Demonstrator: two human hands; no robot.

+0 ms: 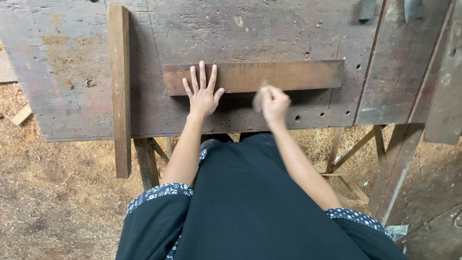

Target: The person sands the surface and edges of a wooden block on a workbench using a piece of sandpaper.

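A long brown wooden plank [288, 75] lies flat across the worn wooden workbench [72, 62]. My left hand [203, 91] rests flat on the plank's left part, fingers spread, pressing it down. My right hand [274, 103] is closed on a small brownish piece, likely sandpaper [258, 100], at the plank's near edge; it is motion-blurred.
A narrow wooden strip [120, 86] lies lengthwise on the bench's left part and overhangs the front edge. Sawdust covers the floor [57, 192]. Wooden bench legs and braces [385, 163] stand to the right. Another dark board [445, 96] leans at far right.
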